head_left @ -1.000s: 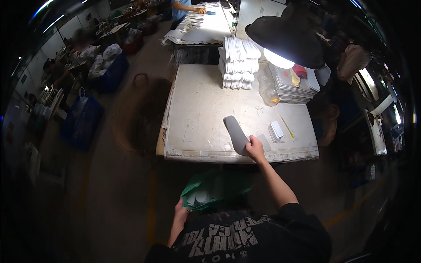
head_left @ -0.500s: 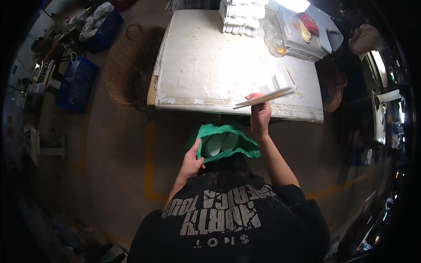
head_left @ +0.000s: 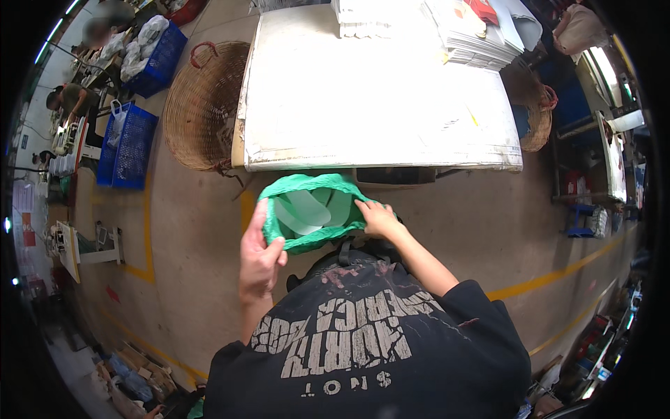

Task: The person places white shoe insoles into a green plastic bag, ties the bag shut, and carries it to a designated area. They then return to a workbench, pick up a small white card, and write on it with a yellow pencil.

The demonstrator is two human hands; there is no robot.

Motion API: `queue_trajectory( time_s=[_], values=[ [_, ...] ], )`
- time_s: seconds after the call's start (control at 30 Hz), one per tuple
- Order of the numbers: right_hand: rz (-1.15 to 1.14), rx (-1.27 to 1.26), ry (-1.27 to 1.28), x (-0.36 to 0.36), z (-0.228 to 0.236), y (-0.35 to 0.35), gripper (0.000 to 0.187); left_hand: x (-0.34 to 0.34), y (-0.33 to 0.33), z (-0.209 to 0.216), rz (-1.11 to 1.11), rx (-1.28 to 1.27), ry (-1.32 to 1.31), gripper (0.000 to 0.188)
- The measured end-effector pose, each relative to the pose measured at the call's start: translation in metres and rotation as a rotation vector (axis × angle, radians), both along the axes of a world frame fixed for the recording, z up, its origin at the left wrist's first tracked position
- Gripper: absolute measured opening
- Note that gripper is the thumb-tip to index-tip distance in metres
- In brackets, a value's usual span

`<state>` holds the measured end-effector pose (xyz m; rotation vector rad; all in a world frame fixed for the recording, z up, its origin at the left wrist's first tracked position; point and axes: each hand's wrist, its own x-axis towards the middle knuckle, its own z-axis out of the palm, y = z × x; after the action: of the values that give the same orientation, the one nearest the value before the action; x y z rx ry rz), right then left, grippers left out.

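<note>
A green bag (head_left: 299,183) with a crinkled rim hangs with its mouth up between my body and the table. Inside it lie pale, flat, rounded pieces (head_left: 300,211) shaped like shoe insoles. My left hand (head_left: 260,253) grips the bag's left edge, thumb on the near side. At the right end of the mouth, my right hand (head_left: 380,218) has its fingers closed over the rim, fingertips partly inside. The bag's lower part is hidden beneath its rim.
Ahead stands a white-topped table (head_left: 377,105), its surface glaring. A white stack (head_left: 364,19) and a pile of flat sheets (head_left: 481,49) sit on its far side. Wicker baskets (head_left: 202,105) flank it. Blue crates (head_left: 127,146) stand left, where a person (head_left: 73,101) works.
My right hand has come down from the table edge to the bag's rim, and the flat pale pieces it held are out of it. The bag has shifted left and forward.
</note>
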<state>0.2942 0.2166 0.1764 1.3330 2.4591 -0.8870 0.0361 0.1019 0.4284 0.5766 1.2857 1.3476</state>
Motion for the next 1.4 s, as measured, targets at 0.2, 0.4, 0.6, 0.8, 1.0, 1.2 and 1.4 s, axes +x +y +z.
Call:
queue_trajectory(
  time_s=[0.2,0.4,0.6,0.8,1.0,1.2,1.4],
  values=[
    [0.31,0.144,-0.469,0.069,-0.015,0.006,0.048,-0.014,-0.014,0.023,0.2,0.055,0.058,0.073],
    [0.057,0.487,0.016,0.094,-0.01,0.01,0.018,-0.009,-0.022,0.055,0.224,0.088,0.175,0.074],
    [-0.373,0.466,0.806,0.124,0.062,0.027,0.016,-0.024,-0.027,0.073,0.386,0.247,0.13,0.076],
    [-0.647,0.585,0.998,0.191,0.154,0.029,0.025,-0.008,-0.016,0.045,0.663,0.164,-0.089,0.07],
    [-0.87,0.504,1.345,0.251,0.203,0.02,0.02,0.053,0.005,0.021,0.437,0.009,-0.022,0.065],
    [-1.161,0.086,1.543,0.298,0.218,0.032,0.023,0.097,0.022,0.03,0.652,-0.04,-0.036,0.063],
    [-1.147,0.177,1.46,0.329,0.183,0.063,0.022,0.151,0.055,0.01,0.648,0.004,0.158,0.06]
  ],
)
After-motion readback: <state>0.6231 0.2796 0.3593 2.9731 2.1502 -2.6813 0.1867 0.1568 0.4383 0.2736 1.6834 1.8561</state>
